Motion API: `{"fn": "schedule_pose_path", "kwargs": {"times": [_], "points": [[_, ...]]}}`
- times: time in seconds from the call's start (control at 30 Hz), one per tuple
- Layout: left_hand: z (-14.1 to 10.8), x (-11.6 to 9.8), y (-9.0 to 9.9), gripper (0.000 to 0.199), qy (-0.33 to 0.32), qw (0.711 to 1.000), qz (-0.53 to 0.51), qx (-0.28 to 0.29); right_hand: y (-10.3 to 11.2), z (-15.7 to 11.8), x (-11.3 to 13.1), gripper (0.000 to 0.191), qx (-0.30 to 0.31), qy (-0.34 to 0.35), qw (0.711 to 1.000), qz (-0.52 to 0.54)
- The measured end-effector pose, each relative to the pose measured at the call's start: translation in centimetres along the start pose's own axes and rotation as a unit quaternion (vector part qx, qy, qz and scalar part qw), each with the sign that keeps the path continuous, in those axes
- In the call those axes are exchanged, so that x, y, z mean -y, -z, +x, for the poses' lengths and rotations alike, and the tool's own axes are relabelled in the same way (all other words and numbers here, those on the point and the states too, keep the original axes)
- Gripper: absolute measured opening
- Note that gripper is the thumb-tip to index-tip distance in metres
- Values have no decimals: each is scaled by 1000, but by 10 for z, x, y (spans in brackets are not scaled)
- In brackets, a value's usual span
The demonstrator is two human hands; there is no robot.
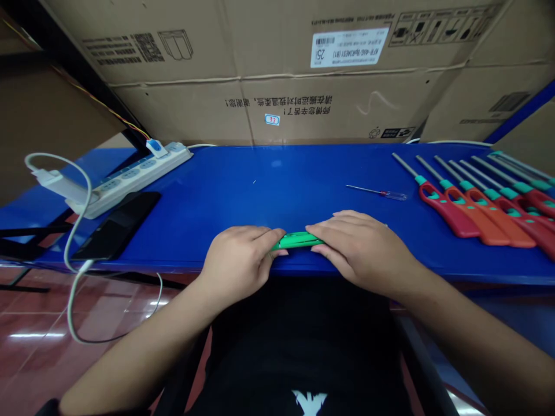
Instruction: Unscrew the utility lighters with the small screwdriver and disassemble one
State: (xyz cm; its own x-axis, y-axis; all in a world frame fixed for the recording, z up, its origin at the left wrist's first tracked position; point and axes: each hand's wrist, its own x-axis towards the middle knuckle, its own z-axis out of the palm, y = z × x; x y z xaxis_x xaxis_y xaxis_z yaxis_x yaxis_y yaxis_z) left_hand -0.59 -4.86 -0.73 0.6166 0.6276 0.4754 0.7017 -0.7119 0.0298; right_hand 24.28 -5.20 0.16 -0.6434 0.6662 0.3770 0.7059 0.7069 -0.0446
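A slim green plastic piece (298,239) is held level just over the front edge of the blue table, one end in each hand. My left hand (240,260) pinches its left end between thumb and fingers. Around the right end, my right hand (364,248) is closed in the same way. The fingers cover both ends, so only the middle shows and its exact kind is unclear. Beyond my right hand lies a small screwdriver (376,192) with a clear handle.
Several red and orange long-necked lighters (448,211) lie in a row on the right of the blue table (243,190). On the left are a white power strip (134,176), a black phone (119,228) and a looping white cable (71,300). Large cardboard boxes (182,110) stand behind.
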Motion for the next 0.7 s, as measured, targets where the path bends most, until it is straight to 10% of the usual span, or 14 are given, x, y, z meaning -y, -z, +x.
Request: {"fn": "schedule_pose_path", "kwargs": {"times": [0.7], "points": [[20, -7, 1, 40, -6, 995, 79, 67, -14, 6, 0, 27, -79, 43, 995, -51]]}}
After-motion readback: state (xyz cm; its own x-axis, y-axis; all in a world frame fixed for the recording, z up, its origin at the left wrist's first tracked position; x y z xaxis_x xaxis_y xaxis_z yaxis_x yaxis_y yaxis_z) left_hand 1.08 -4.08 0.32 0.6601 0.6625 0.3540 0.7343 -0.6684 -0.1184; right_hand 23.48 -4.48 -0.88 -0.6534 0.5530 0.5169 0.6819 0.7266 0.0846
